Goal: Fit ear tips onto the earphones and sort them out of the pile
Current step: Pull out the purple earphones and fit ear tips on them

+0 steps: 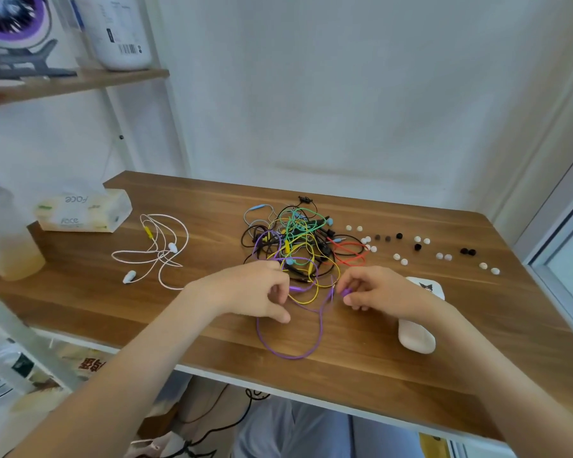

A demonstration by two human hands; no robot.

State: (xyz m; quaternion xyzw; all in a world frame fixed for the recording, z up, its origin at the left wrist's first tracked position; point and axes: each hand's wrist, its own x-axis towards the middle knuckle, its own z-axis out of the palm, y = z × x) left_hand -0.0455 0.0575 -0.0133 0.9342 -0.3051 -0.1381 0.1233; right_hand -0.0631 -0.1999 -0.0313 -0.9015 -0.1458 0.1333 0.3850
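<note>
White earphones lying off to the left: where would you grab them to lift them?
Probably pinch the white earphones where their loops cross in the middle, coming straight down: the cable lies flat on the table, and that crossing gathers several strands, so one pinch lifts most of it.

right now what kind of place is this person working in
Likely a home workspace: a wooden desk against a white wall, a tissue pack, and a side shelf with a white bottle.
</note>
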